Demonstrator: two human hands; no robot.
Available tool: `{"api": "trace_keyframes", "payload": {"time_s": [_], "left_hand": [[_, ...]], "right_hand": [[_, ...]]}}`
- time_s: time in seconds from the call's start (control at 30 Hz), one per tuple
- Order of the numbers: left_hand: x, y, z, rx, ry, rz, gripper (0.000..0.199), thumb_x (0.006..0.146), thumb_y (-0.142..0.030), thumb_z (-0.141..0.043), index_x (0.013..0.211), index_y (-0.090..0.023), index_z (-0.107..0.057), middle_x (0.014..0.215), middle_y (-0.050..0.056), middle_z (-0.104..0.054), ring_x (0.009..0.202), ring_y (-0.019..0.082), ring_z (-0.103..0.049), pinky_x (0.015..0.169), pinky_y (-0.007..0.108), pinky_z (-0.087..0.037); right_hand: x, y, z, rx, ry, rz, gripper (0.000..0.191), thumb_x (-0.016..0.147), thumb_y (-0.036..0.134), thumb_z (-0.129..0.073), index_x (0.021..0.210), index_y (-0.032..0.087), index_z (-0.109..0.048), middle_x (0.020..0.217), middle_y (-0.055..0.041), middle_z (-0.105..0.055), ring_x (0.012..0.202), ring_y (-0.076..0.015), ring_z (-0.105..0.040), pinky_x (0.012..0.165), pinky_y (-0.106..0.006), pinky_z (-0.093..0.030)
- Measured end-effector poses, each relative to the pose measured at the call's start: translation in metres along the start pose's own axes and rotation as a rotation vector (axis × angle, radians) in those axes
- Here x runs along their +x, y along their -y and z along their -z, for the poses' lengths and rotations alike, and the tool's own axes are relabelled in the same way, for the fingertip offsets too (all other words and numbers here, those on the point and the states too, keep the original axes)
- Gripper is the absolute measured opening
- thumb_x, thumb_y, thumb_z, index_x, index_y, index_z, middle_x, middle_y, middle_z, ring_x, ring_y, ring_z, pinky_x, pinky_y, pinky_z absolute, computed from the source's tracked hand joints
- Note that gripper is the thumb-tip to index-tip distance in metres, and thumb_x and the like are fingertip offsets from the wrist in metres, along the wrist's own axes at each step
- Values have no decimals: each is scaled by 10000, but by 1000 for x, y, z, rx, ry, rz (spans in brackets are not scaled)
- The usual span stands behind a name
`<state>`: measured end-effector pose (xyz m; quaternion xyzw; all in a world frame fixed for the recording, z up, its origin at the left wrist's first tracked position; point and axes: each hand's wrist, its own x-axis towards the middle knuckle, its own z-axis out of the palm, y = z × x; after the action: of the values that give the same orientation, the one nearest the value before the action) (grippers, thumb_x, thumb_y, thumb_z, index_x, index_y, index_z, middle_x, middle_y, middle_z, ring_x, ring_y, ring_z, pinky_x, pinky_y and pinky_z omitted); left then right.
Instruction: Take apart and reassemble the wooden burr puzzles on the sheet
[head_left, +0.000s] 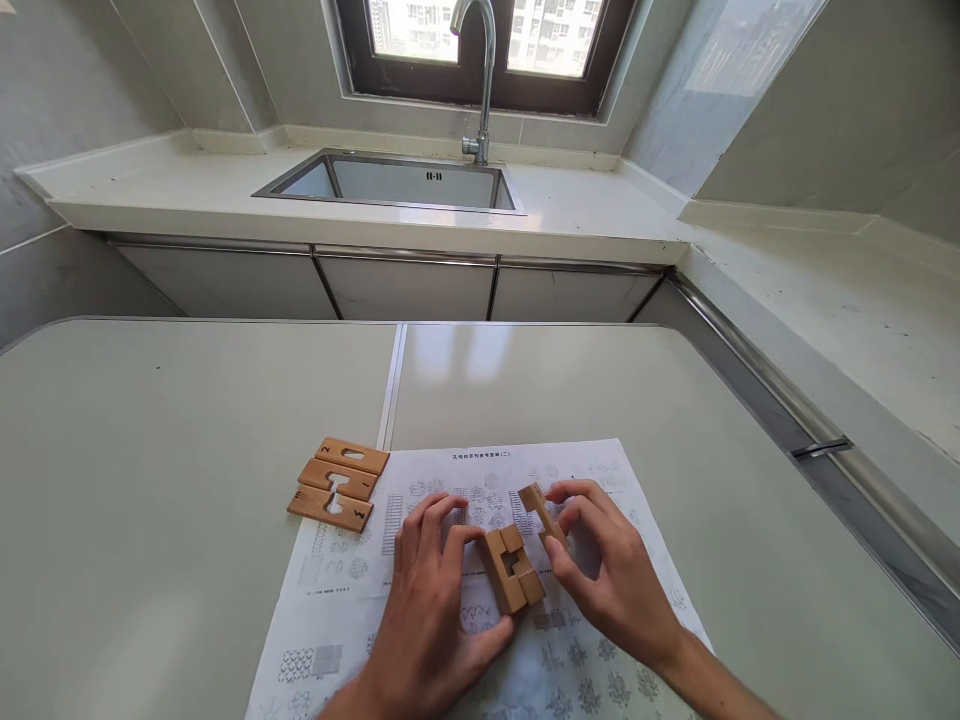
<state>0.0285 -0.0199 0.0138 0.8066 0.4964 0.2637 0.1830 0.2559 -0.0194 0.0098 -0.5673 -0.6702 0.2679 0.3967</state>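
Observation:
On the printed sheet stands a wooden block puzzle, made of interlocked pieces with a dark gap in its upper face. My left hand curves around its left side, thumb near the bottom edge and index finger at the top corner, closed on it. To the right, my right hand pinches a notched wooden puzzle piece between thumb and fingers, held tilted just beside the block and apart from it. Three flat wooden plates with cut-out slots lie side by side at the sheet's upper left corner.
The sheet lies on a pale table with a seam strip across it. Beyond are a white counter, a sink, a tap and a window. Another counter runs along the right.

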Motion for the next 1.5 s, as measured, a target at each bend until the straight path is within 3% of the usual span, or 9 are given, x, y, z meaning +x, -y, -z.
{"api": "trace_keyframes", "payload": {"time_s": [0.3,0.6,0.73,0.9,1.5], "left_hand": [[0,1,-2,10,17,-15,580,742,-189,-823,1243,-244,-535,1447,149,-502,1441,423,-408,1126,615,-488],[-3,2,-2,-15,19,-28,641,784,-271,-888,1331,-249,-555,1462,151,-518,1420,413,-438,1129,610,-506],[-1,0,-1,-36,21,-43,641,790,-306,-902,1333,-248,-566,1441,146,-546,1392,406,-472,1105,596,-534],[1,-2,0,-64,4,-38,567,799,-212,-842,1303,-253,-586,1416,130,-577,1384,396,-497,1101,573,-545],[1,1,-1,-30,-8,-22,583,844,-205,-797,1366,-246,-542,1433,137,-569,1401,394,-489,1122,577,-521]], "right_hand": [[0,-9,-1,-193,35,111,198,851,180,-625,825,253,-443,1180,-120,-603,1059,-318,-629,794,-452,-575],[-2,-4,0,-217,122,184,210,812,154,-671,843,248,-486,1248,-137,-593,1035,-324,-619,823,-494,-589],[-3,-2,-1,-207,146,210,214,821,143,-680,869,248,-500,1275,-146,-578,1121,-346,-600,874,-520,-596],[-4,-1,-2,-213,177,235,207,865,141,-675,891,249,-500,1290,-147,-559,1204,-361,-575,910,-539,-597],[-3,-1,-1,-289,275,259,78,1040,184,-534,985,240,-526,1343,-143,-532,1240,-343,-542,981,-578,-574]]}}
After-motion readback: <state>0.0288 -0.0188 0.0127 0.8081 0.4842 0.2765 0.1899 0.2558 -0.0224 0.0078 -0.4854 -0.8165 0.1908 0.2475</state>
